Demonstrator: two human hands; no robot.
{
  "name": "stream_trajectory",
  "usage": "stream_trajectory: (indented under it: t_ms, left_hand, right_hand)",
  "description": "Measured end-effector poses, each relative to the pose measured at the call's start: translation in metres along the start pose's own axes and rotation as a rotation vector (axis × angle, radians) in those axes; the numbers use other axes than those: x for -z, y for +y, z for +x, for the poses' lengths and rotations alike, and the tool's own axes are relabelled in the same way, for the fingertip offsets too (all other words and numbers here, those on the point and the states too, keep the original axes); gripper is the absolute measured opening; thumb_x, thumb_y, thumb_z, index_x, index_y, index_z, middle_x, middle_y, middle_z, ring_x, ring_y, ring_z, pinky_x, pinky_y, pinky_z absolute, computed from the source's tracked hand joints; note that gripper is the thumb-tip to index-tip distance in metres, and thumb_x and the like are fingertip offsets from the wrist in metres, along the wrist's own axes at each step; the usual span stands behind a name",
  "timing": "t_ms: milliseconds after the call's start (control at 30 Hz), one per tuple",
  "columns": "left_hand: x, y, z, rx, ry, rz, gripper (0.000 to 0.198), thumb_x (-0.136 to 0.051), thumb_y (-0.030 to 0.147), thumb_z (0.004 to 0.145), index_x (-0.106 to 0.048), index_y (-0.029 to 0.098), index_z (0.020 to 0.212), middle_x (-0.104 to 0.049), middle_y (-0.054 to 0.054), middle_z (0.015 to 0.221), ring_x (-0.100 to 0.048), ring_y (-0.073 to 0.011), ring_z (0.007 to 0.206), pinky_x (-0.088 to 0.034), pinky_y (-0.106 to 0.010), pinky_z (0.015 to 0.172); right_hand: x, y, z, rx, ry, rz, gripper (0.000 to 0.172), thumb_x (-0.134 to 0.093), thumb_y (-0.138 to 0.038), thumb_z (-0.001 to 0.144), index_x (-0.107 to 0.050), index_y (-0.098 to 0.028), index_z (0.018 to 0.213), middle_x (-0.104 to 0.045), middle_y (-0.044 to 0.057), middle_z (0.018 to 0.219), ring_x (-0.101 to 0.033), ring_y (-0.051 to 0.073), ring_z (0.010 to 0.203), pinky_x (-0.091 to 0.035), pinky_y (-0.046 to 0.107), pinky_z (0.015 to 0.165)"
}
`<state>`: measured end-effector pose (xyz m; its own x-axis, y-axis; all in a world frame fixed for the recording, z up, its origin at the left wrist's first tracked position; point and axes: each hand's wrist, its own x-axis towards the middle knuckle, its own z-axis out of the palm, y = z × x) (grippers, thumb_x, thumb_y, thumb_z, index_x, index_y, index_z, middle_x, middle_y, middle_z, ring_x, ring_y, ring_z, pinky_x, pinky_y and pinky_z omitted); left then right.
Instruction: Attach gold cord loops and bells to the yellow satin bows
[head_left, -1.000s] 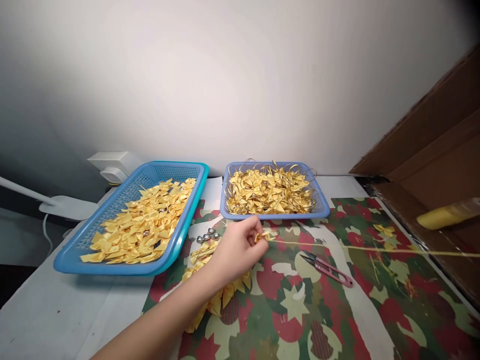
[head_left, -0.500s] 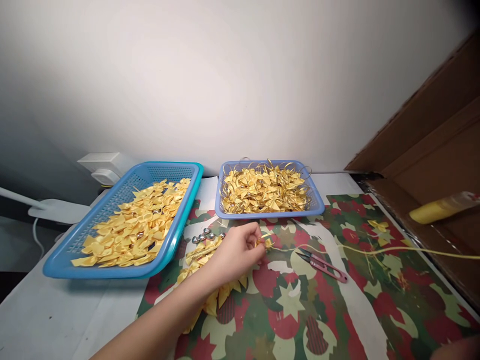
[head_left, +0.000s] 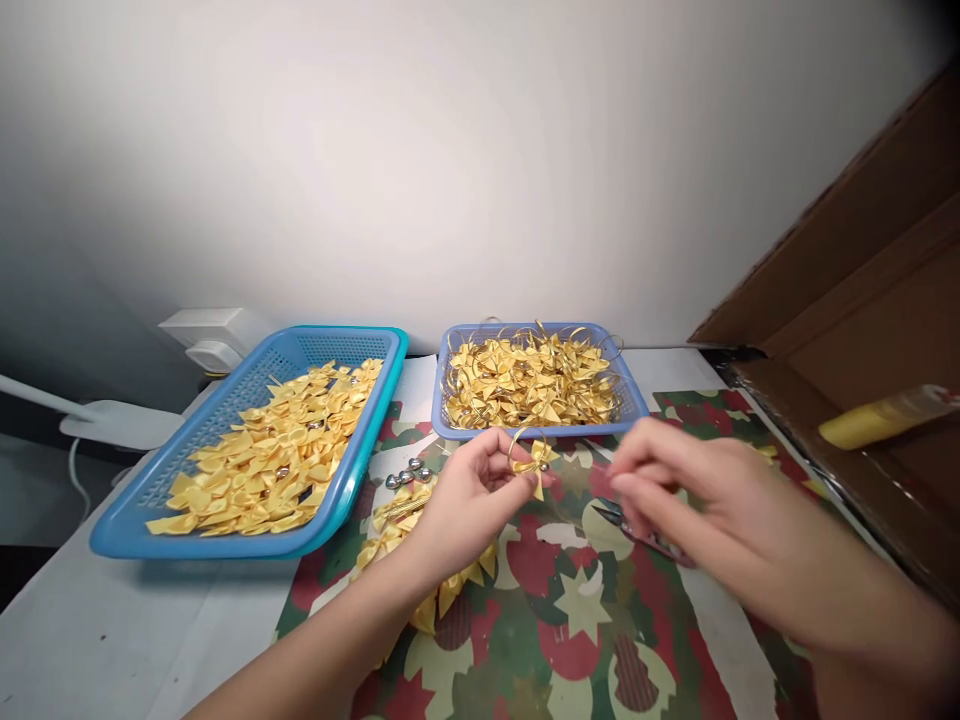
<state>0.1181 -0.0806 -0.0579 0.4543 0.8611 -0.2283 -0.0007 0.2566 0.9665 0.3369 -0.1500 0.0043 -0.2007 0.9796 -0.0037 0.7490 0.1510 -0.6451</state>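
Note:
Pinched between the thumb and fingers of my left hand [head_left: 476, 490] is a small gold ribbon bow [head_left: 538, 458] with a thin gold loop standing up from it. My right hand [head_left: 686, 495], slightly blurred, is to the right of the bow and apart from it. Its fingers are curled together, and what they hold, if anything, is hidden. Beneath that hand lie pink-handled thread snips [head_left: 609, 513], partly covered. Loose yellow bows [head_left: 427, 610] are heaped under my left wrist. Several small silver bells [head_left: 405, 474] sit just beyond them.
At the left a blue basket [head_left: 187, 545] holds many yellow bows. Against the wall, a second basket [head_left: 540, 433] is full of looped bows. A cardboard box [head_left: 847, 270] with a yellow tube [head_left: 862, 422] borders the right. A patterned sheet [head_left: 540, 650] covers the table.
My right hand has come in from the lower right corner to beside the snips. The bow in my left hand now shows with its loop upright. The yellow cord across the table is no longer visible.

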Motion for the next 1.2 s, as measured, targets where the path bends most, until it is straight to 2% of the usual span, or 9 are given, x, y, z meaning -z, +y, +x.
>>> stream_trajectory:
  t_ms: [33, 100, 200, 433, 533, 700, 800, 933, 1200]
  left_hand:
    - [0.000, 0.002, -0.001, -0.014, 0.009, 0.004, 0.017, -0.066, 0.026, 0.079, -0.051, 0.019, 0.080, -0.069, 0.001, 0.069, -0.061, -0.0105, 0.062, -0.045, -0.021, 0.060]
    - [-0.001, 0.004, -0.004, -0.041, 0.034, 0.021, 0.014, -0.064, 0.027, 0.079, -0.052, 0.019, 0.078, -0.065, 0.002, 0.065, -0.059, -0.0106, 0.061, -0.042, -0.020, 0.057]
    - [0.000, 0.007, -0.007, -0.066, 0.083, 0.055, 0.011, -0.062, 0.028, 0.080, -0.056, 0.019, 0.081, -0.056, 0.006, 0.058, -0.051, -0.0089, 0.056, -0.036, -0.018, 0.053]
    - [-0.003, 0.008, -0.010, -0.071, 0.093, -0.005, 0.011, -0.059, 0.028, 0.083, -0.056, 0.018, 0.087, -0.058, 0.005, 0.065, -0.048, -0.0070, 0.058, -0.037, -0.018, 0.056]
    - [-0.004, 0.009, -0.012, -0.072, 0.087, -0.011, 0.010, -0.058, 0.028, 0.084, -0.055, 0.018, 0.086, -0.057, 0.006, 0.064, -0.045, -0.0062, 0.055, -0.038, -0.018, 0.056]
    - [-0.005, 0.008, -0.014, -0.111, 0.118, 0.026, 0.012, -0.060, 0.029, 0.085, -0.055, 0.019, 0.087, -0.060, 0.004, 0.068, -0.050, -0.0081, 0.060, -0.040, -0.019, 0.060]
    - [-0.005, 0.006, -0.015, -0.133, 0.143, 0.029, 0.015, -0.059, 0.033, 0.085, -0.054, 0.019, 0.088, -0.059, 0.004, 0.067, -0.047, -0.0081, 0.057, -0.038, -0.019, 0.057]
    - [-0.004, 0.007, -0.013, -0.106, 0.170, 0.022, 0.018, -0.059, 0.035, 0.084, -0.055, 0.018, 0.086, -0.053, 0.005, 0.061, -0.042, -0.0080, 0.055, -0.035, -0.019, 0.054]
    - [-0.003, 0.014, -0.010, -0.050, 0.208, 0.020, 0.016, -0.058, 0.032, 0.078, -0.059, 0.016, 0.080, -0.051, 0.004, 0.061, -0.044, -0.0092, 0.060, -0.035, -0.020, 0.057]
  right_hand:
    - [-0.007, -0.009, 0.012, -0.017, -0.073, 0.000, 0.024, -0.041, -0.031, 0.100, -0.052, -0.020, 0.081, -0.050, -0.005, 0.056, -0.041, 0.007, 0.047, -0.031, 0.020, 0.043]
    - [-0.022, -0.021, 0.028, -0.021, -0.128, 0.013, 0.024, -0.037, -0.029, 0.100, -0.048, -0.021, 0.080, -0.048, -0.006, 0.055, -0.038, 0.008, 0.047, -0.027, 0.021, 0.043]
    - [-0.036, -0.023, 0.034, -0.040, -0.149, 0.013, 0.022, -0.036, -0.028, 0.099, -0.045, -0.022, 0.080, -0.046, -0.006, 0.056, -0.036, 0.009, 0.048, -0.025, 0.022, 0.045]
    - [-0.040, -0.019, 0.033, -0.029, -0.110, 0.027, 0.022, -0.037, -0.028, 0.099, -0.043, -0.022, 0.078, -0.042, -0.007, 0.054, -0.033, 0.009, 0.047, -0.023, 0.024, 0.045]
    - [-0.040, -0.021, 0.033, -0.023, -0.091, 0.029, 0.022, -0.039, -0.026, 0.098, -0.042, -0.021, 0.076, -0.044, -0.007, 0.054, -0.034, 0.009, 0.047, -0.023, 0.023, 0.045]
    - [-0.045, -0.024, 0.033, -0.037, -0.039, 0.057, 0.020, -0.041, -0.026, 0.097, -0.042, -0.022, 0.077, -0.047, -0.007, 0.054, -0.035, 0.009, 0.047, -0.022, 0.022, 0.044]
    - [-0.049, -0.026, 0.034, -0.019, 0.002, 0.105, 0.019, -0.042, -0.024, 0.096, -0.043, -0.021, 0.077, -0.048, -0.007, 0.053, -0.036, 0.009, 0.046, -0.022, 0.022, 0.045]
    - [-0.054, -0.030, 0.036, -0.009, 0.040, 0.172, 0.020, -0.041, -0.023, 0.095, -0.044, -0.020, 0.076, -0.045, -0.008, 0.050, -0.033, 0.008, 0.045, -0.022, 0.022, 0.046]
    - [-0.058, -0.029, 0.037, -0.022, 0.081, 0.225, 0.020, -0.042, -0.023, 0.094, -0.045, -0.020, 0.075, -0.044, -0.007, 0.049, -0.035, 0.008, 0.045, -0.022, 0.022, 0.045]
